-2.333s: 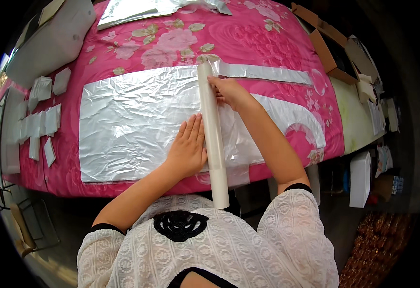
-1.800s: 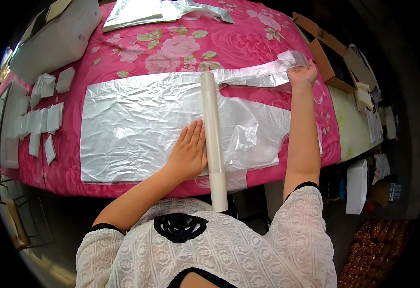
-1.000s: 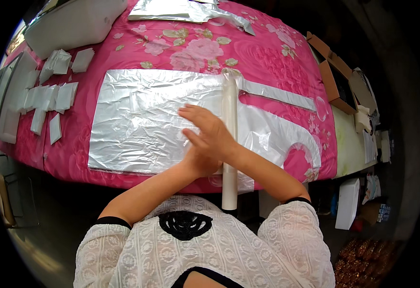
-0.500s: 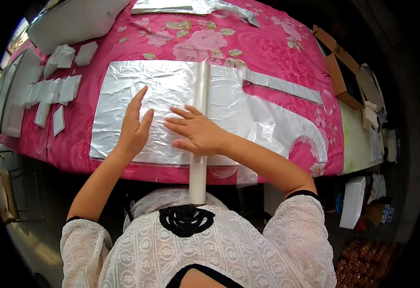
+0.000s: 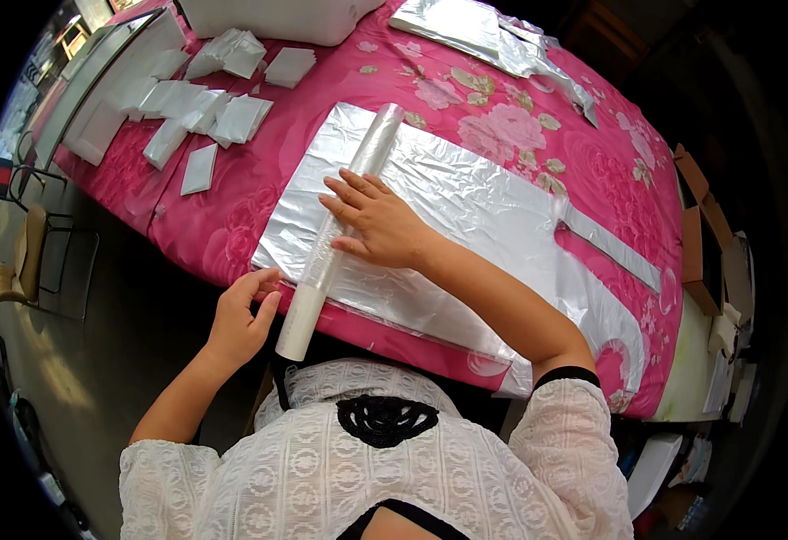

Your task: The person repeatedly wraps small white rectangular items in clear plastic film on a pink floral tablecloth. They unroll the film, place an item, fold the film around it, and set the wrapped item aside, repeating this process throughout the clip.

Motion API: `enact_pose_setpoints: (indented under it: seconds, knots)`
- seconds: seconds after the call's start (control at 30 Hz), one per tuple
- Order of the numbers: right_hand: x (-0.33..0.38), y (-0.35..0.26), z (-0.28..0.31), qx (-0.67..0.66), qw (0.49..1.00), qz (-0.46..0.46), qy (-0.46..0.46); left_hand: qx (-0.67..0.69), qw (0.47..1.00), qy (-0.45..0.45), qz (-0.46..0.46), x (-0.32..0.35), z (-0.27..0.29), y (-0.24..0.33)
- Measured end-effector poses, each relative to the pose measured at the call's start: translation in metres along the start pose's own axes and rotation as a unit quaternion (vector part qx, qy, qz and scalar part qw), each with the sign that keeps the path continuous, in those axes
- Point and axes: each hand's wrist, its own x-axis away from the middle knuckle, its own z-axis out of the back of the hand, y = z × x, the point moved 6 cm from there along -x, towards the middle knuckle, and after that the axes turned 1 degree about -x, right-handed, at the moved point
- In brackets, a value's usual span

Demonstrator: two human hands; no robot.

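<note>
Head view, roll [image 5: 340, 229] lying lengthwise away from person, right hand [image 5: 378, 220] flat on it, left hand [image 5: 241, 319] open beside near end

The table [image 5: 232, 229] serves as the landmark. On it, near its front edge, lies the foil sheet [image 5: 466, 216], and across the sheet's left part lies the roll [image 5: 340, 229], its near end jutting out past the table's front edge. The right hand [image 5: 378, 223] rests on the roll and sheet; the left hand [image 5: 239, 319] sits at the table's front edge, just left of the roll's near end. Small folded packets [image 5: 205, 108] lie on the table's far left, crumpled foil [image 5: 493, 36] at its far side, and a cardboard box [image 5: 700, 243] stands beyond its right end.
</note>
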Motion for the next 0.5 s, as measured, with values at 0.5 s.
enact_pose_setpoints:
  seconds: [0.5]
  knots:
    - [-0.041, -0.002, -0.005, -0.808, 0.475, -0.290, 0.195, 0.480, 0.840, -0.200, 0.156, 0.003, -0.042, 0.021]
